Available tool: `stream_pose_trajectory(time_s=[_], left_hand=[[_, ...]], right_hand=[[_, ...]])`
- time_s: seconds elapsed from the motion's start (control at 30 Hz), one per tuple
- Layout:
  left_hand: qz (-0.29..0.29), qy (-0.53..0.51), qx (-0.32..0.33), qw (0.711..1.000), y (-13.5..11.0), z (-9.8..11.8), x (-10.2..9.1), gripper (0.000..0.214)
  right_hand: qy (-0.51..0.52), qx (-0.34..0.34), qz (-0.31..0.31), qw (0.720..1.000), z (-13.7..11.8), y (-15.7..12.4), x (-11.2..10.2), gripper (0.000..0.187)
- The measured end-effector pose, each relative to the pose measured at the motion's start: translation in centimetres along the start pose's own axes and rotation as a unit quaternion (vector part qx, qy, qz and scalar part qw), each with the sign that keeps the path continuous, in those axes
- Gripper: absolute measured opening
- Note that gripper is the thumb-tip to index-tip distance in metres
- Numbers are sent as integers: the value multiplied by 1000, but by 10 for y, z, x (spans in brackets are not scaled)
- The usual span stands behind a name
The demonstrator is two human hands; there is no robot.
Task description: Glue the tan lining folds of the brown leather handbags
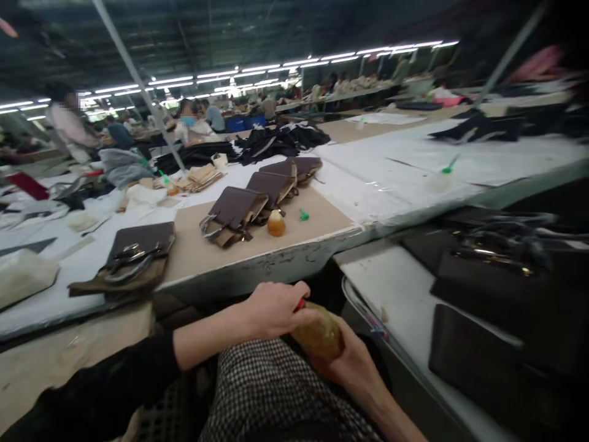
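Above my lap, my right hand (352,362) is wrapped round the lower part of a bottle of yellow-brown liquid (319,334), which lies tilted. The fingers of my left hand (278,310) close on the bottle's neck end, where a bit of red cap (300,303) shows; the rest of the cap is hidden. On the table in front stands a small round pot (276,223) with amber liquid and no nozzle on it. A green nozzle (304,215) lies just to its right. Behind them, several dark brown bags (239,205) overlap in a row.
One more brown bag (140,252) lies at the left on the white-covered table (368,178). To my right, a lower board (391,294) carries dark bags with handles (497,264). Black pieces (280,141) are heaped at the back, and people work farther off.
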State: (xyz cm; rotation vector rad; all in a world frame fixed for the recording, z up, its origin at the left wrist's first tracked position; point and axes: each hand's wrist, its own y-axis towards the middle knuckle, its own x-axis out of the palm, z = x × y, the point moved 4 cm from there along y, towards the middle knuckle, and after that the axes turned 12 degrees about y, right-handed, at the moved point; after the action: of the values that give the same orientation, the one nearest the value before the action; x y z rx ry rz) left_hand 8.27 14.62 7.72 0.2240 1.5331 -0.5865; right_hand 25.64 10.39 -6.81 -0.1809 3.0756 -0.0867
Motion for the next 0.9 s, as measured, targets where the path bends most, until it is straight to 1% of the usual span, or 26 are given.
stream_pose_trajectory(time_s=[0.03,0.1,0.17,0.2,0.23,0.27,0.3,0.37,0.4,0.43,0.5,0.57,0.6,0.67,0.73,0.77,0.83,0.9], left_hand=[[1,-6,-19,1000,6,-3,-5,47],[34,-19,-27,999,15,-8,-20,45],[88,-22,-16,996,17,-12,-37,42],[118,-16,-14,993,15,-14,-45,41],[146,-5,-18,989,11,-16,-53,40],[170,10,-29,985,4,-19,-60,39],[186,26,-43,981,-3,-23,-66,37],[205,55,-81,974,-22,-33,-73,32],[206,65,-103,971,-31,-39,-75,30],[205,73,-128,968,-41,-47,-74,29],[191,84,-183,961,-60,-64,-68,28],[162,87,-237,954,-75,-82,-53,29],[142,86,-261,951,-80,-90,-42,30],[92,77,-303,945,-88,-104,-14,37],[26,52,-353,934,-90,-118,24,45],[-10,35,-379,925,-90,-124,46,46],[-74,3,-422,904,-86,-137,92,42],[-115,-17,-445,888,-80,-147,138,36]], right_hand=[[-11,7,9,1000,0,4,0,71],[-26,16,30,999,-5,14,0,76],[-28,12,56,998,-16,25,1,83],[-24,8,59,998,-22,30,3,88],[-11,3,46,999,-28,35,6,93],[10,-2,13,1000,-34,40,11,97],[35,-7,-34,999,-38,43,17,101],[81,-13,-120,989,-42,48,29,105],[92,-14,-141,986,-41,49,32,104],[94,-14,-144,985,-37,51,35,100],[104,1,-118,988,-22,52,37,86],[127,32,-97,987,-3,51,39,69],[136,49,-95,985,7,50,41,61],[136,80,-104,982,25,46,47,51],[121,101,-125,980,41,42,54,44],[114,109,-136,978,48,41,59,41],[99,119,-156,975,63,40,68,38],[82,121,-174,974,77,41,78,36]])
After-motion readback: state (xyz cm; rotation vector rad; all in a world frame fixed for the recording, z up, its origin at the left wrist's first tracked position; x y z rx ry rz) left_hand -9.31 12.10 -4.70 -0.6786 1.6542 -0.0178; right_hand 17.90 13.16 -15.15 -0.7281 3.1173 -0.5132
